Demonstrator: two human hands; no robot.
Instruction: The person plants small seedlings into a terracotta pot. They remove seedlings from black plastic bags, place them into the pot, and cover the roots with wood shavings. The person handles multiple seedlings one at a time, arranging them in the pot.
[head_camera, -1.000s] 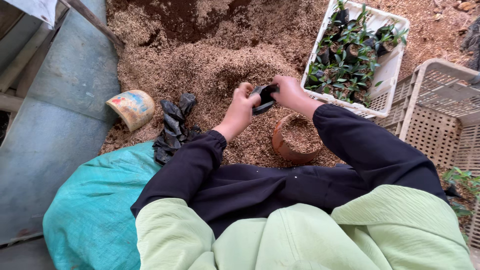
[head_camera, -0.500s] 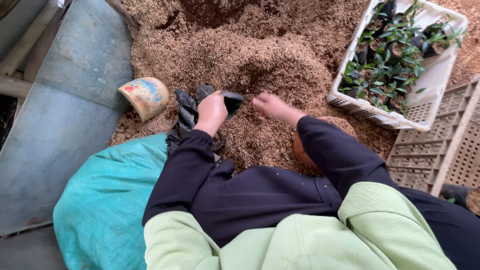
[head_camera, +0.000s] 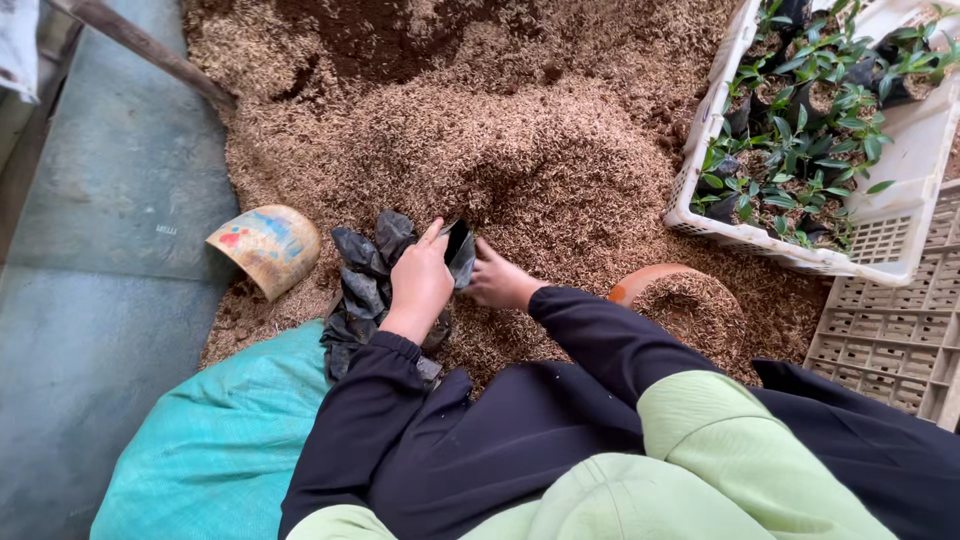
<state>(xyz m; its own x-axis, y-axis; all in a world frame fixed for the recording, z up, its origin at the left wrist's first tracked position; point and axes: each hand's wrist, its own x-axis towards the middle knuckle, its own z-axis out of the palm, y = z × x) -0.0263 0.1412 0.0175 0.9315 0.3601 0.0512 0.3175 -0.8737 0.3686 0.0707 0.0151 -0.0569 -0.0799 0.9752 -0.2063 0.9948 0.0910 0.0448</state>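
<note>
My left hand (head_camera: 420, 285) pinches an unfilled black nursery bag (head_camera: 460, 250) open while my right hand (head_camera: 498, 283), fingers loosely curled, digs husk mix (head_camera: 540, 170); spare bags (head_camera: 365, 290) unfilled.

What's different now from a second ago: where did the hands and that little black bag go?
Both hands came down from in front of the seedling crate to the husk pile. The left hand holds the small black bag open by the stack of black bags; the right hand has let go and now digs into husk beside it. Crate, orange pot and curved painted scoop lie as before.
</note>
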